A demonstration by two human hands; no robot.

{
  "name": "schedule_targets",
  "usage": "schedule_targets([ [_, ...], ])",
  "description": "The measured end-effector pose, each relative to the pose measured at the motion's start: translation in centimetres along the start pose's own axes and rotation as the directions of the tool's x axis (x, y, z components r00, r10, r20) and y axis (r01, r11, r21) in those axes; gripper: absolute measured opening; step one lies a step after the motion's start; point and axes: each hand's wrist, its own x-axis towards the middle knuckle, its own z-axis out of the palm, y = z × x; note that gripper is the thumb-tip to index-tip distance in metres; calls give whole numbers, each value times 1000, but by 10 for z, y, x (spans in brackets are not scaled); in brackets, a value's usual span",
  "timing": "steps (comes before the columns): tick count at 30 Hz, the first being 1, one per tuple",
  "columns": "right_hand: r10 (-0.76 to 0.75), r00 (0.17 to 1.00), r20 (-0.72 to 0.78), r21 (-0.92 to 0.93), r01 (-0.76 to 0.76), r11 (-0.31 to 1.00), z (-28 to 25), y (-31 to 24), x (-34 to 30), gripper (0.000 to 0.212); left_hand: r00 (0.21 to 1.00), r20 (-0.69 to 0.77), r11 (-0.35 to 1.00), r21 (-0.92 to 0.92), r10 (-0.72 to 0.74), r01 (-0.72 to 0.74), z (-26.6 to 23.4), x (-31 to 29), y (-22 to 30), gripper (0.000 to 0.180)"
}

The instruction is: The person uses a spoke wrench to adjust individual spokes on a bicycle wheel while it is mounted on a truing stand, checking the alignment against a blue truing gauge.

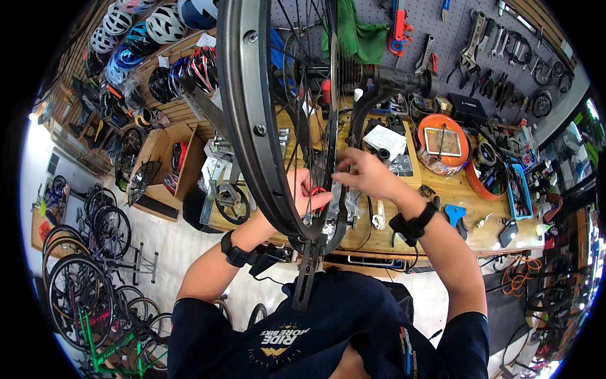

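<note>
A black bicycle wheel (pixel 251 120) stands upright in a dark truing stand (pixel 369 107), its rim close in front of me and its thin spokes beyond. My left hand (pixel 302 191) reaches in behind the rim. Its thumb and fingers are closed on a small red spoke wrench (pixel 320 191) beside the spokes; the rim and fingers hide part of it. From the right, my right hand (pixel 366 173) comes up to the spokes with curled fingers. What those fingertips pinch, if anything, is hidden against the dark wheel.
The wooden workbench (pixel 394 234) carries an orange round tray (pixel 465 146), a blue-handled tool (pixel 455 215) and a blue bin (pixel 521 189). Wrenches hang on the pegboard (pixel 451 54). Helmets (pixel 166 28) and a cardboard box (pixel 165 158) are at left, above parked bicycles (pixel 85 303).
</note>
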Motion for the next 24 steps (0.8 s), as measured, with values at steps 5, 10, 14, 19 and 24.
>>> schedule_targets([
  [5, 0, 999, 45, 268, -12, 963, 27, 12, 22, 33, 999, -22, 995, -91, 31, -33, 9, -5, -6, 29],
  [10, 89, 993, 72, 119, -97, 988, 24, -4, 28, 17, 931, 363, 739, -637, 37, 219, -14, -8, -20, 36],
  [14, 112, 987, 117, 190, -133, 973, 22, -2, 27, 14, 869, 467, 659, -707, 164, 256, -24, -1, -21, 40],
  [19, 113, 983, 147, 208, -142, 968, 21, -6, 26, 13, 843, 440, 574, -793, 309, 204, -13, 11, -43, 29],
  [24, 79, 992, 101, 130, -92, 987, 23, -2, 28, 15, 970, 240, 933, -355, 29, 60, -9, 6, -17, 19],
])
